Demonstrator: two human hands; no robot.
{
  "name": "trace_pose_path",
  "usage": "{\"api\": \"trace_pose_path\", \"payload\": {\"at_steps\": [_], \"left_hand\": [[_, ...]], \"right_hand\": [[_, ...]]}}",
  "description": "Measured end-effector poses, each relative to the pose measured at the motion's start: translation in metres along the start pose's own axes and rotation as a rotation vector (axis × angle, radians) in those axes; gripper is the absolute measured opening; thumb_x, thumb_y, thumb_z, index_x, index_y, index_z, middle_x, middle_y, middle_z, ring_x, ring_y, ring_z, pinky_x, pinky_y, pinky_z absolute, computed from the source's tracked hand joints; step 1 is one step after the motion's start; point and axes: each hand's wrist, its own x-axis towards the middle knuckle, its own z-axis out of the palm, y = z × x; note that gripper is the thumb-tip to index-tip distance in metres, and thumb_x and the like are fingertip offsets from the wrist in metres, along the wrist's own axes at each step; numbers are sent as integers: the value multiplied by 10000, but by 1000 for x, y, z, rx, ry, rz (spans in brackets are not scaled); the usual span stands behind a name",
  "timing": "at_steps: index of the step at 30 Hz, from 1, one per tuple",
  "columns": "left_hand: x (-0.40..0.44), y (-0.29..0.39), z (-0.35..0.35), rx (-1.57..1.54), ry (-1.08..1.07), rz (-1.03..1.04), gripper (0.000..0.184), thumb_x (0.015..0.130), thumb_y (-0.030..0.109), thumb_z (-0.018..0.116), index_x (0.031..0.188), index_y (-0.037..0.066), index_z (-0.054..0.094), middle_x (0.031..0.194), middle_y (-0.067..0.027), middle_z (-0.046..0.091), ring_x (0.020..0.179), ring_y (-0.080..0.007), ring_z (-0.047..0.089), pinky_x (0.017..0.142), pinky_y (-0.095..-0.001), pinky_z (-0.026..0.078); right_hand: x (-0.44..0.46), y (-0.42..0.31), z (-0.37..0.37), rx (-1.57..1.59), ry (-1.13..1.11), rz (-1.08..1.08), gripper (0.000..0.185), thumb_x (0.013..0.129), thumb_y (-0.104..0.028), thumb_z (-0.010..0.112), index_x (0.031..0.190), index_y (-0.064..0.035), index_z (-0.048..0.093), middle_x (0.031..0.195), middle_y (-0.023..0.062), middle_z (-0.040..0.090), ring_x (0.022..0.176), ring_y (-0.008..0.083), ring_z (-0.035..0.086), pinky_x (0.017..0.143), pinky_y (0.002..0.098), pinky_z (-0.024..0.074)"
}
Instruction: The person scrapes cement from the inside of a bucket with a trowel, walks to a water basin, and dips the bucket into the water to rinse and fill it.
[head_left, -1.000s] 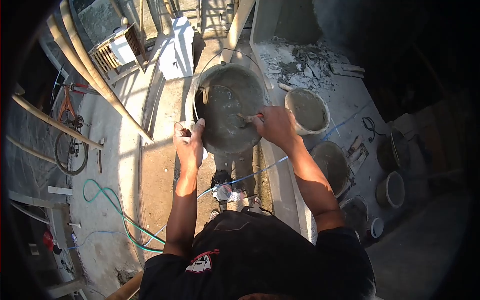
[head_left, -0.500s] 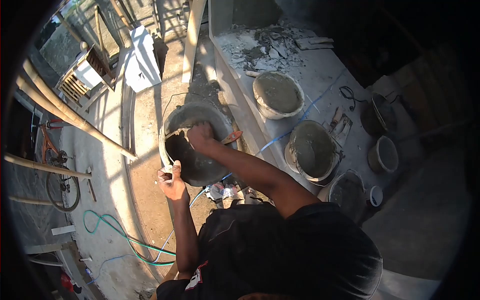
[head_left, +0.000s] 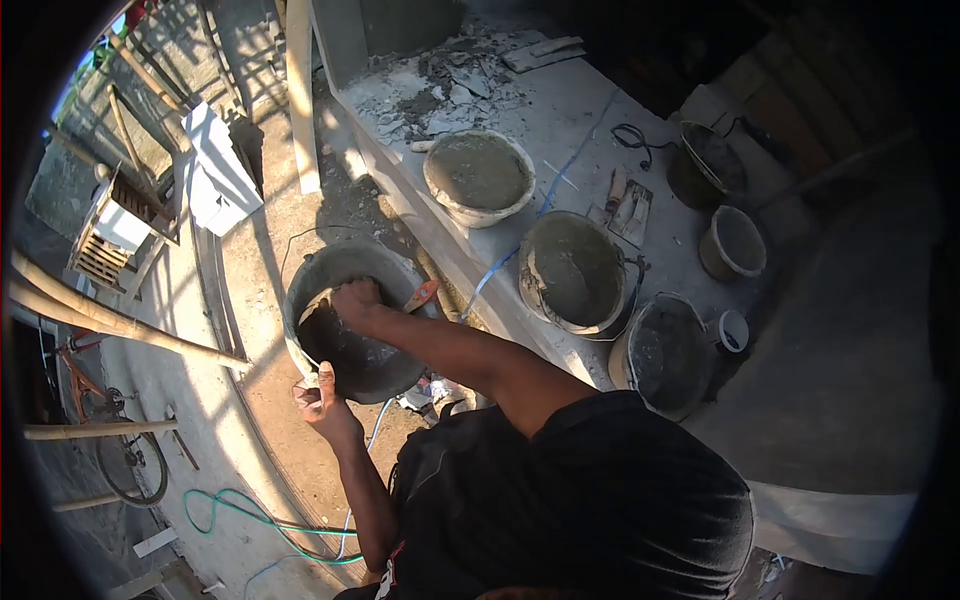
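Large bucket (head_left: 395,375), 1: tilted, grey wet material inside, wire handle raised over its far edge; all places below are given from it.

Left hand (head_left: 322,402), 1: at the near-left rim; its grip is clamped on the large bucket, thumb up.

Right hand (head_left: 356,302), 1: lowered inside the large bucket; fingers hidden, so whether its grip is apart or together cannot be told.

Orange-handled tool (head_left: 422,295), 1: laid at the right rim, just beside the right forearm.

Mix buckets (head_left: 480,172), 3: set in a row to the right on the concrete slab (head_left: 560,150), grey material in each.

Trowel (head_left: 631,213), 1: laid on the slab, beyond the middle mix bucket.

Green hose (head_left: 235,495), 1: looped on the ground, below and to the left.

White panel (head_left: 215,175), 1: seen beyond, to the upper left.
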Motion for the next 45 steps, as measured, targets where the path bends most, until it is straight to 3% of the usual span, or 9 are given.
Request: {"api": "trace_pose_path", "payload": {"at_steps": [28,31,34,36,37,40,41,43,45], "left_hand": [[-10,-17,6,-165,-77,-49,298,851,198,680,835,55,419,748,-34,520,650,-100,506,564,-241,440],[-4,-23,5,-129,-20,-113,312,849,227,680,866,53,423,793,-50,529,679,-133,529,608,-271,483],[-2,-21,8,-118,-26,-156,308,848,229,679,877,46,433,801,-65,533,688,-151,541,631,-291,504],[-8,-10,14,-93,-40,-161,311,848,242,675,885,41,440,808,-77,537,711,-162,551,645,-309,511],[-8,-10,14,-95,-28,-165,312,851,249,670,884,40,440,810,-81,538,719,-164,552,653,-318,511],[-7,-14,14,-120,-15,-168,313,855,261,662,869,37,443,809,-86,536,729,-168,544,673,-337,503],[-4,-17,12,-117,-2,-176,309,856,258,660,861,36,445,808,-89,535,727,-170,542,671,-337,500],[0,-22,7,-104,20,-184,298,864,253,652,840,36,449,808,-92,535,728,-172,539,677,-340,494],[3,-25,1,-83,20,-186,297,866,252,650,844,35,448,809,-91,536,733,-172,539,684,-343,491]], "right_hand": [[-29,17,-23,-60,-18,-253,186,643,-200,705,791,-87,704,813,84,683,797,233,662,656,370,506],[-27,22,-19,-84,22,-245,208,668,-213,669,830,-85,694,905,92,660,922,238,618,691,428,481],[-33,39,-12,-177,446,-316,207,634,-208,631,771,-58,672,912,145,643,933,249,602,680,439,474],[-69,50,-76,-214,894,-408,126,625,-200,619,666,-80,620,659,69,559,633,211,558,548,378,393],[-63,53,-92,-112,487,-277,165,580,-233,621,656,-92,580,632,54,516,593,205,514,535,385,369],[-94,102,-161,-173,682,-285,242,654,-278,644,679,-42,600,649,99,566,620,256,572,560,418,423],[-93,129,-186,-51,365,-67,270,709,-282,623,723,-12,626,738,147,630,685,295,633,616,437,484],[-142,154,-272,21,282,229,261,684,-251,611,770,-9,655,719,177,644,699,327,654,638,443,508],[-169,217,-296,-90,521,361,230,671,-263,620,739,-55,690,673,172,642,696,335,646,665,428,508]]}}
